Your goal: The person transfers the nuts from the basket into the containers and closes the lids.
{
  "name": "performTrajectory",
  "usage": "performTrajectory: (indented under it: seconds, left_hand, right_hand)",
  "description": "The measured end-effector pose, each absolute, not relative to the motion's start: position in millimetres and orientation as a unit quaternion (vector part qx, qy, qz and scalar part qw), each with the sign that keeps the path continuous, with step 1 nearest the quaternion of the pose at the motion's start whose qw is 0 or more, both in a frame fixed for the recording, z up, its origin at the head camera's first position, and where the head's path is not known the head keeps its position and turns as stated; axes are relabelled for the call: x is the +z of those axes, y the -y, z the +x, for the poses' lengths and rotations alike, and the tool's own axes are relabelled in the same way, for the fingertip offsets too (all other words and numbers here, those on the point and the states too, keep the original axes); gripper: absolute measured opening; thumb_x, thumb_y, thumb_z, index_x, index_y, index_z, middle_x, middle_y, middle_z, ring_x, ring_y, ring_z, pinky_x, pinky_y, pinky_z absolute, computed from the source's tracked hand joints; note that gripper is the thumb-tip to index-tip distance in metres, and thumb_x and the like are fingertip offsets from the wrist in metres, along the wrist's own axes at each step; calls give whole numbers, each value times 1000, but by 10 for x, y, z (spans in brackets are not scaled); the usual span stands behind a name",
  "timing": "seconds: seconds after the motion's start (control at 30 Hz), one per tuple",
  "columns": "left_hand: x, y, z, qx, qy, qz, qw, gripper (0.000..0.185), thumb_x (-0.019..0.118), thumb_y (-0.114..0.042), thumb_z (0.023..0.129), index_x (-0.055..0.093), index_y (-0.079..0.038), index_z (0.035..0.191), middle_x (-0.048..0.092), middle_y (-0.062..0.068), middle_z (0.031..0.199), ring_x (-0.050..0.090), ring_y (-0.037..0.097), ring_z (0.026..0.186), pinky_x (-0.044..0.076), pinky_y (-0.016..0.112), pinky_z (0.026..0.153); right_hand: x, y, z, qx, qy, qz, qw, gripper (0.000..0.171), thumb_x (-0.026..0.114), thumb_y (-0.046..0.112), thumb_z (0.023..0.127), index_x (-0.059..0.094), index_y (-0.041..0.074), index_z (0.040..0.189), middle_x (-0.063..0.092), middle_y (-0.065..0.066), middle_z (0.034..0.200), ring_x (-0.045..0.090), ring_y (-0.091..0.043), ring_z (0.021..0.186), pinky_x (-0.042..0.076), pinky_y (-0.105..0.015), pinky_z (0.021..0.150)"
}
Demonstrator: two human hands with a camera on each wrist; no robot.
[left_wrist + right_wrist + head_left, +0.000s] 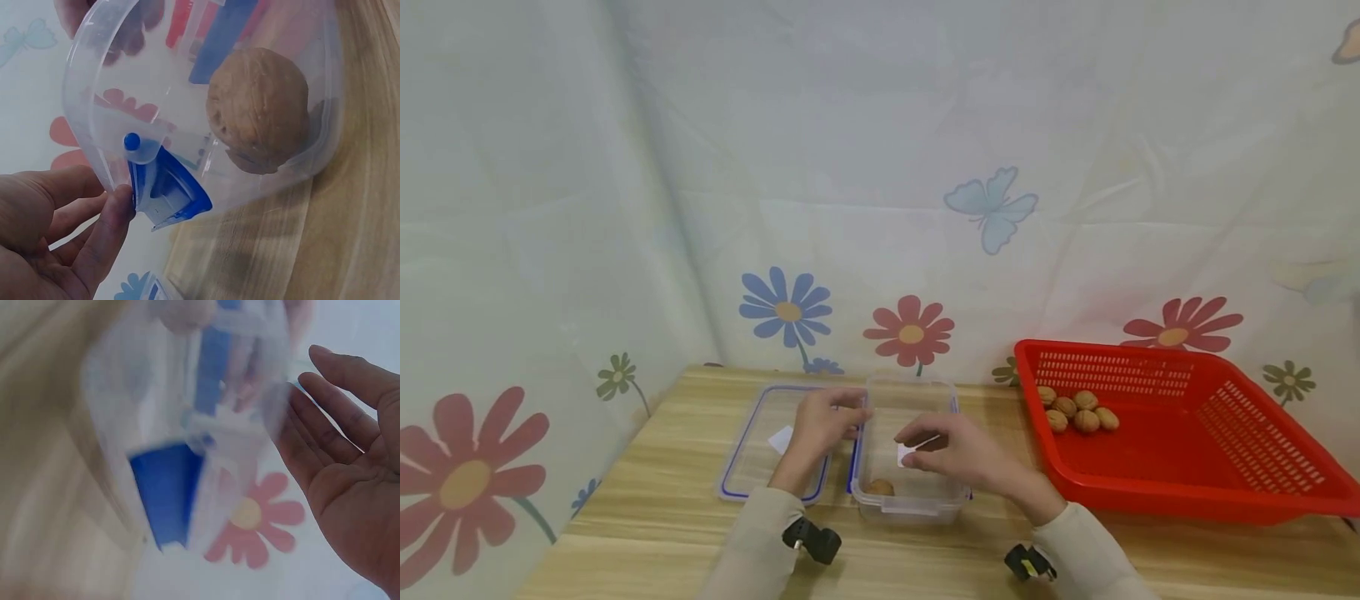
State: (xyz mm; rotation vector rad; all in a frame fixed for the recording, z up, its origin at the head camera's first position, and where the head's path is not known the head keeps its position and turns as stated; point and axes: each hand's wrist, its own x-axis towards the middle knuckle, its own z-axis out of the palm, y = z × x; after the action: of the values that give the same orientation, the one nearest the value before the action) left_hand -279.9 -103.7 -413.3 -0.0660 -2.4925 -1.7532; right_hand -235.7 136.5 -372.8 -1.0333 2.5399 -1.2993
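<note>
A clear plastic food container (910, 505) with blue side latches stands in front of me, a walnut (880, 487) lying inside near its front left corner. The left wrist view shows that walnut (259, 112) close up through the wall. My left hand (820, 425) pinches the container's left rim, thumb beside a blue latch (165, 187). Over the container hangs my right hand (958, 450), thumb and fingers apart and nothing between them. In the right wrist view the right hand (353, 450) is beside the blurred container wall, palm showing.
A clear lid (735, 450) with a blue seal lies left of the container, partly behind the left hand. At the right stands a red plastic basket (1157, 492) with several walnuts (1086, 422) in its left corner. A flowered curtain (865, 167) closes off the table's back.
</note>
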Motion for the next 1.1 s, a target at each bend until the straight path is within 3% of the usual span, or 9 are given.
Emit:
performTrajectory:
  seconds: [0.27, 0.57, 0.83, 0.93, 1.1]
  left_hand:
    - [-4131, 1035, -2803, -576, 816, -16, 49, 36, 82, -4, 92, 75, 1, 127, 75, 20, 116, 77, 25, 76, 67, 32, 69]
    - [-4156, 1037, -2812, -575, 816, -20, 52, 35, 81, -3, 93, 75, 2, 127, 75, 20, 115, 77, 25, 75, 67, 32, 68]
    - [-4153, 1036, -2803, -575, 817, -17, 48, 35, 81, -3, 93, 75, 1, 127, 75, 19, 115, 77, 25, 76, 67, 32, 68]
    - [-4151, 1036, -2799, -573, 818, -17, 51, 35, 81, -4, 93, 75, 2, 127, 75, 19, 115, 77, 25, 76, 67, 32, 69]
    - [-4148, 1036, -2790, -576, 816, -14, 51, 35, 81, -4, 93, 75, 2, 127, 75, 19, 116, 77, 25, 77, 67, 32, 69]
  right_hand:
    - [-3355, -1729, -2328, -404, -855, -326, -10, 27, 81, 16, 97, 77, 9, 122, 76, -4, 116, 74, -21, 105, 64, -32, 92]
    - [-3002, -2103, -2392, -369, -877, -303, -61, 29, 83, 13, 95, 77, 10, 123, 75, -3, 118, 73, -22, 105, 64, -34, 93]
    - [-2802, -2521, -2559, -332, -898, -277, -77, 29, 81, 14, 97, 76, 9, 126, 77, -7, 118, 73, -23, 103, 59, -20, 90]
    - [-2754, -2670, -2612, -317, -913, -247, -71, 31, 78, 16, 99, 74, 9, 129, 76, -10, 121, 72, -27, 106, 62, -26, 90]
    - [-2744, -2893, -2715, -313, -928, -196, -50, 40, 76, 26, 101, 70, 9, 137, 72, -14, 131, 68, -34, 117, 63, -49, 96]
